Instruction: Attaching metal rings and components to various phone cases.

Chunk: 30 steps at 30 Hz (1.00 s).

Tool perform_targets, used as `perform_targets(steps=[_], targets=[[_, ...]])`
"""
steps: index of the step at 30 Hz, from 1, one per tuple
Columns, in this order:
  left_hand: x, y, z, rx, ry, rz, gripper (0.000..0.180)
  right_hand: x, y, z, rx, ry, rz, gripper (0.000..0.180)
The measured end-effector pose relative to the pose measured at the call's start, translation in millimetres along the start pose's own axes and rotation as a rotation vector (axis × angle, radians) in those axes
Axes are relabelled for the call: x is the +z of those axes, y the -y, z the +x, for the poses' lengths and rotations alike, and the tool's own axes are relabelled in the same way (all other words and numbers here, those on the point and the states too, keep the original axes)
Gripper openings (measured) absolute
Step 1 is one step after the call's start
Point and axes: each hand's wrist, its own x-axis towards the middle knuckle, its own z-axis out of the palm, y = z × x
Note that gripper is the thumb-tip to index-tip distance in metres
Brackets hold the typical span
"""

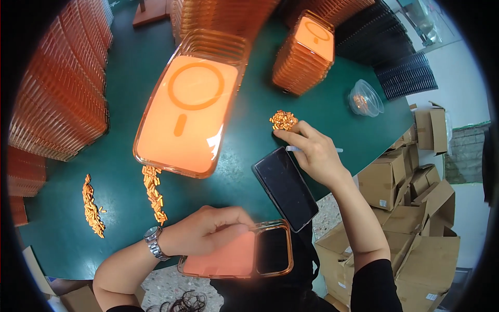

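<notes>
Fingers of the left hand grip an orange phone case at the near table edge. The right hand, holding a thin white tool, pinches small orange buttons farther right.

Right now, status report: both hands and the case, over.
Left hand grips orange phone case at table edge. Right hand holds white pen-like tool, fingertips at small orange parts pile. Black phone lies between the hands.
</notes>
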Motion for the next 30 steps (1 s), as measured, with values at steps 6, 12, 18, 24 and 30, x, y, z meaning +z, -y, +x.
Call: perform_targets(steps=[6, 12, 18, 24, 30], targets=[[-15, -13, 1, -0.182, 0.164, -0.001, 0.019, -3, -6, -9, 0.069, 0.045, 0.111, 0.032], [-10, -9, -1, -0.094, 0.074, 0.013, 0.017, -5, -8, 3, 0.216, -0.007, 0.284, 0.015], [-6, -18, -5, -0.202, 0.059, 0.062, 0.014, -8, -8, 16, 0.030, 0.077, 0.146, 0.015], [-3, -19, -12, -0.216, -0.070, 0.159, 0.010, -10, -4, 21, 0.065, 0.168, 0.110, 0.010], [-5, -19, -10, -0.197, -0.134, 0.248, 0.007, -30, 55, 6, 0.001, 0.160, 0.366, 0.006]])
